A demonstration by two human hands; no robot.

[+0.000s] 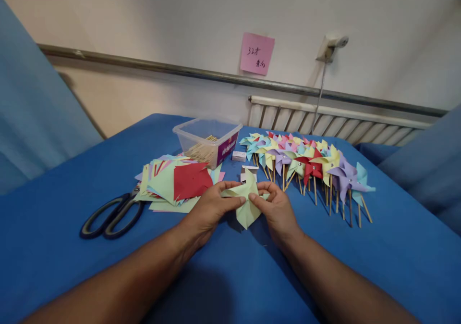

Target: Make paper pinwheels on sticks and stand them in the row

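Note:
My left hand (211,208) and my right hand (275,208) meet over a light green paper square (248,209) on the blue cloth, each pinching folded corners toward the middle. The paper's lower point hangs down between my wrists. A stack of cut coloured paper squares (173,184), red sheet on top, lies just left of my left hand. A row of finished paper pinwheels (309,163) on wooden sticks lies to the right of my right hand.
Black-handled scissors (113,216) lie at the left. A clear plastic box (207,141) with wooden sticks stands behind the paper stack, small white boxes (239,155) beside it. A pink note (257,53) hangs on the wall above a radiator (324,119).

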